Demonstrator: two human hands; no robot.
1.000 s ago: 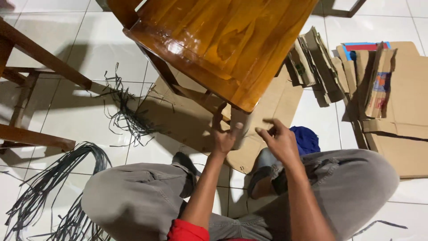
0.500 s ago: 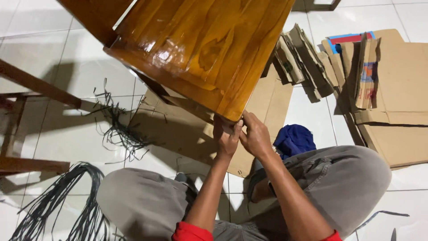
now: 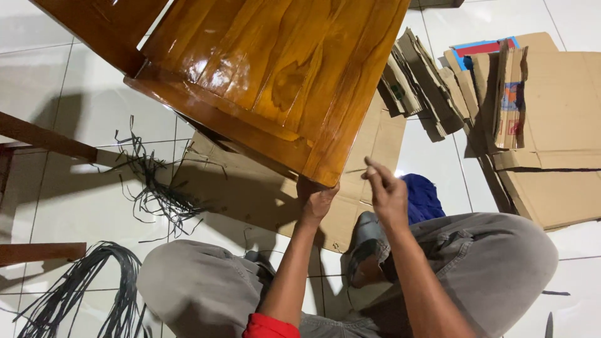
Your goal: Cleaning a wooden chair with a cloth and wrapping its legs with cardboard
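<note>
A glossy brown wooden chair seat fills the top middle of the head view, tilted toward me. My left hand reaches under its near corner and grips something there; the thing itself is hidden by the seat. My right hand is raised just right of that corner, apart from the wood, with fingertips pinched together; I cannot tell if anything thin is between them. I sit cross-legged in grey trousers on a flattened cardboard sheet.
Flattened and folded cardboard boxes are piled at the right. A blue cloth lies by my right knee. Black straps lie loose and bundled on the white tiled floor at left, beside wooden furniture legs.
The chair seat has come closer and lower in view. My right hand has left the seat's corner and lifted to the right with pinched fingers, while my left hand stays under the corner.
</note>
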